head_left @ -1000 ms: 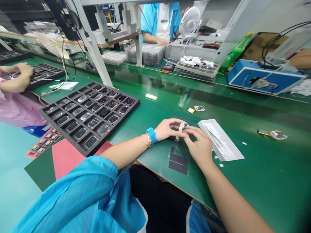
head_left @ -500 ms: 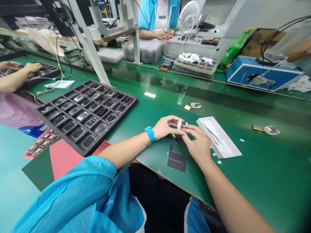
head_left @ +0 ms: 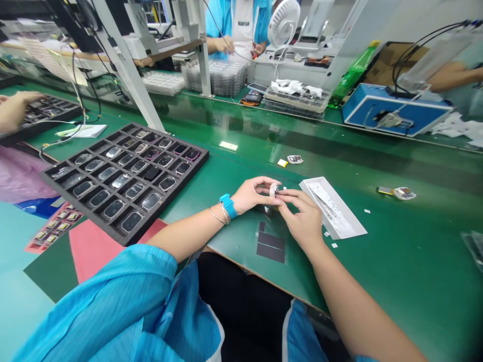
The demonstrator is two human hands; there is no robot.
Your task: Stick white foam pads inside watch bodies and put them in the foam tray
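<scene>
My left hand (head_left: pixel 254 195) and my right hand (head_left: pixel 300 218) meet above the green mat and pinch a small white strip-like part (head_left: pixel 273 190), probably a watch band piece. Its exact kind is too small to tell, and my fingers hide part of it. Just right of my right hand lies a long white open carton (head_left: pixel 332 206) holding papers. A black foam tray (head_left: pixel 124 181) of several smartwatch bodies sits to the left of my left forearm. A blue wristband (head_left: pixel 227 205) and thin bangles circle my left wrist.
Dark rectangular pads (head_left: pixel 270 245) lie on the green bench mat (head_left: pixel 377 251) below my hands. Small electronic parts (head_left: pixel 295 159) rest beyond them. A co-worker's hand (head_left: pixel 15 108) works at the left, and another person (head_left: pixel 237 30) sits across, behind a fan (head_left: pixel 283 22) and a blue tester (head_left: pixel 396 110).
My view has drifted, so the bench and tray sit further left in the frame. Both hands still hold the small white part, with my fingers closer around it.
</scene>
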